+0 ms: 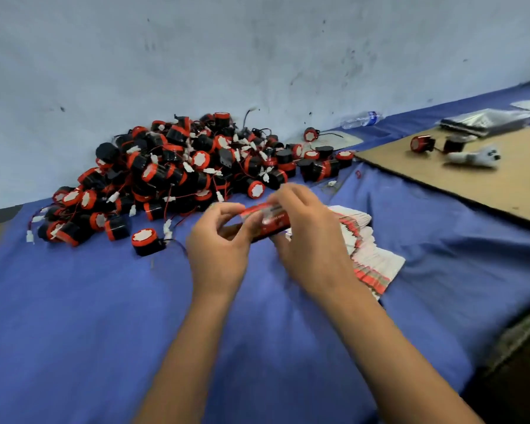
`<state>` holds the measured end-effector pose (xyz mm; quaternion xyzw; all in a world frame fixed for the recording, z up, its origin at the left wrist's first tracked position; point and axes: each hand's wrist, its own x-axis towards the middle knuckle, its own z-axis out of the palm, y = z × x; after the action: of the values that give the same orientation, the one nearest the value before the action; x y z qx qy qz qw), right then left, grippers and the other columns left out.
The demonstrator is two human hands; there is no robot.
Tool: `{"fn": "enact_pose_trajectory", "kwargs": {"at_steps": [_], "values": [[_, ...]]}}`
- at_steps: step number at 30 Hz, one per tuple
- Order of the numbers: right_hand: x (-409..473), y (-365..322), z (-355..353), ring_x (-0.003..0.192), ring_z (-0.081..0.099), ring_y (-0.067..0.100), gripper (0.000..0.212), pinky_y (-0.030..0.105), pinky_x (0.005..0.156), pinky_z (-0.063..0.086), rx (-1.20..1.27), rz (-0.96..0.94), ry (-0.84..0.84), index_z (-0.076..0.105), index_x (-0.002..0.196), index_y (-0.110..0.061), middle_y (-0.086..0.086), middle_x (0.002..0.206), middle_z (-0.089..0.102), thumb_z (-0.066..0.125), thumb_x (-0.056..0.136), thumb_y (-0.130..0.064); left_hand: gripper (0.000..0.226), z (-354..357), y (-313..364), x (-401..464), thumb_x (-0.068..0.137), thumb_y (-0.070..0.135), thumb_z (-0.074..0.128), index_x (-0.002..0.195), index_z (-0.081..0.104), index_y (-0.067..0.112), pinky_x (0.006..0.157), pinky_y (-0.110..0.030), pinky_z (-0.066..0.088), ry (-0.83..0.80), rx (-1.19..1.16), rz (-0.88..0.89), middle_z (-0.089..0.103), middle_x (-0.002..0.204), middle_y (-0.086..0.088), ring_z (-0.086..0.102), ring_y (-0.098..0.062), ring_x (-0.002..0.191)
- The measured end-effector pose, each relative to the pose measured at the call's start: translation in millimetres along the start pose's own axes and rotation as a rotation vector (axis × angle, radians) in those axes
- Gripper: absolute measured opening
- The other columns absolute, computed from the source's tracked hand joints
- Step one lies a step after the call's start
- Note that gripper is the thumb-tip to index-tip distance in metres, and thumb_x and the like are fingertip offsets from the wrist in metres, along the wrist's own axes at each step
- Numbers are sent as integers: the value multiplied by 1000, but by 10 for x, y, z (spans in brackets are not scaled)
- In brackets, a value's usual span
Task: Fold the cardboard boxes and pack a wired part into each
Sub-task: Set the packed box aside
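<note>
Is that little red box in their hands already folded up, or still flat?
Cannot tell for sure: the red box is blurred, gripped between the left hand and right hand. It looks partly opened, not flat.

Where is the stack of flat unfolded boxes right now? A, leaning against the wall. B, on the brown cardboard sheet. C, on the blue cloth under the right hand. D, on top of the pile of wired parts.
C: the stack of flat boxes lies fanned on the blue cloth, partly beneath the right hand.
</note>
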<state>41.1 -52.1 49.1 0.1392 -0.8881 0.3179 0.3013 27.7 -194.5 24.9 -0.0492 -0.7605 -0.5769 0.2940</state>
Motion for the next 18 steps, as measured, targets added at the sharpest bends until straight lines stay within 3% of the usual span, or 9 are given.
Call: {"fn": "enact_pose_trajectory", "kwargs": {"at_steps": [3,5,8,10,12,15,18], "values": [[52,392,-1016,102,59,26,54,25,83,46,-85,236,181,62,121,-15,6,129,53,61,72,6,19,925,661,-122,96,22,74,112,77,14,87,-36,61,-223,-217,60,78,106,3,73,-5,97],[-57,681,-1695,110,57,30,61,18,86,37,-231,416,185,57,134,-15,11,135,48,62,77,4,23,1516,1117,-325,97,22,69,118,77,14,94,-41,59,-413,-309,127,78,112,5,72,-9,105],[-386,1042,-2552,121,53,36,68,35,103,43,-415,684,-66,47,145,-20,16,141,43,75,83,-13,34,2167,1637,-683,96,39,59,107,80,15,86,-35,58,-731,-298,206,79,97,7,72,-10,94],[-615,1172,-2932,114,57,35,61,43,100,50,-484,802,-221,53,136,-24,14,131,53,81,81,-26,45,2477,1844,-920,98,48,54,94,78,10,81,-43,58,-985,-281,149,76,86,-7,70,-23,87],[-736,1214,-3104,103,62,33,53,45,91,55,-465,871,-249,57,127,-25,12,124,58,81,80,-31,53,2691,1926,-1104,104,50,50,93,75,4,83,-49,53,-1150,-271,105,72,87,-18,66,-27,82],[-783,1291,-3156,99,62,31,44,35,81,52,-446,905,-186,61,126,-22,11,122,63,75,84,-24,59,2838,1951,-1215,106,52,43,93,73,3,82,-52,51,-1140,-201,166,72,89,-18,66,-31,86],[-685,1247,-3016,106,60,26,46,33,81,46,-457,820,-97,60,131,-24,9,125,65,70,87,-27,44,2778,1828,-1085,105,46,47,96,77,15,84,-56,54,-997,-275,184,77,92,-7,71,-26,93]]}}
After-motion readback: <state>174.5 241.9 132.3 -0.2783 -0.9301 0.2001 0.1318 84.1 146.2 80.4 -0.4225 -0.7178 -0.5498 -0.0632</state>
